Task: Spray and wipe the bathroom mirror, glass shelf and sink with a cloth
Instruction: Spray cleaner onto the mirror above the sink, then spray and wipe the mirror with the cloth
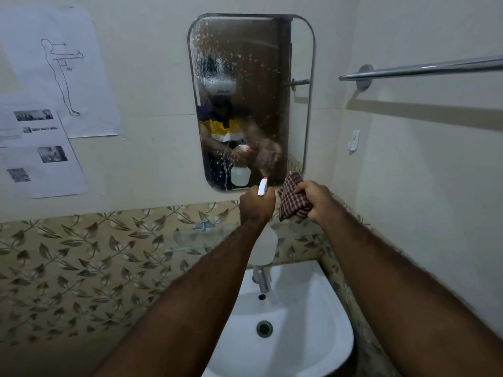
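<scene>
The wall mirror is speckled with spray droplets and runs, mostly on its upper left. My left hand grips a translucent spray bottle with a white and red nozzle, held just below the mirror's bottom edge and pointing at the glass. Beside it, my right hand clutches a bunched red checked cloth. The glass shelf runs along the leaf-patterned tiles under my hands. Below sits the white sink with its chrome tap.
A chrome towel rail sticks out from the right wall at head height, with a small white hook under it. Printed paper sheets hang on the left wall. The sink drain is open.
</scene>
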